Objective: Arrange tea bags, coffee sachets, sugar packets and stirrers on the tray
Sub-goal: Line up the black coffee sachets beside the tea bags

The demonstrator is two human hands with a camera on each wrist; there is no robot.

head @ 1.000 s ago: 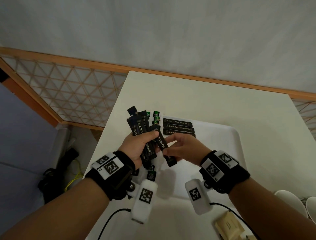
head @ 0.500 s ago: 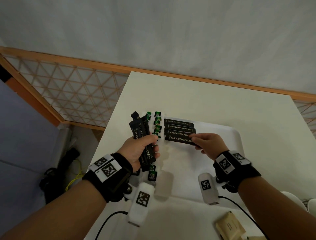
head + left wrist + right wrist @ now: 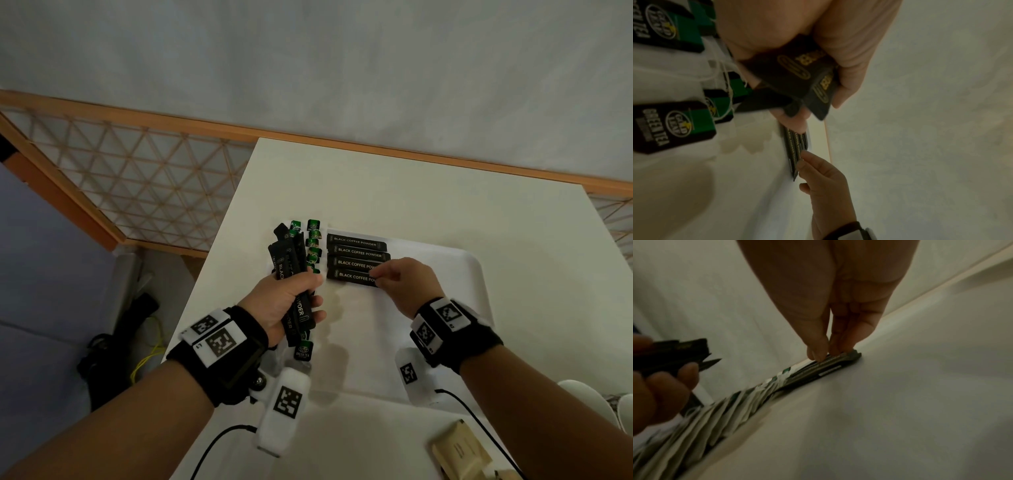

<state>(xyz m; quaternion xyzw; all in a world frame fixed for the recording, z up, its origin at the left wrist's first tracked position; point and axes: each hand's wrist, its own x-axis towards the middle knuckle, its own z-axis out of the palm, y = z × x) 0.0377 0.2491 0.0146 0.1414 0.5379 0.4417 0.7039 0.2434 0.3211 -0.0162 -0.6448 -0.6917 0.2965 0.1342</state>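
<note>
My left hand [image 3: 308, 291] grips a bundle of black coffee sachets [image 3: 291, 270] upright over the left side of the white tray [image 3: 428, 325]; the left wrist view shows their lower ends [image 3: 797, 69] in my fist. Several black coffee sachets [image 3: 356, 253] lie in a row at the tray's far side. My right hand [image 3: 376, 275] pinches the right end of the nearest sachet [image 3: 352, 276], thumb and fingertips [image 3: 818, 353] together on it. Green tea bags [image 3: 312, 245] form a column left of the row, partly hidden by the bundle. One tea tag [image 3: 303, 351] lies below my left hand.
The tray sits on a white table [image 3: 376, 178] whose left edge runs beside a wooden lattice screen [image 3: 120, 171]. Beige packets [image 3: 459, 452] lie at the front right. White rounded objects [image 3: 589, 401] show at the right edge. Cables trail from both wrist cameras.
My right hand drew one sachet from the bundle and carried it to the row, where it now lies as the nearest one. My left hand stayed put with the bundle.
</note>
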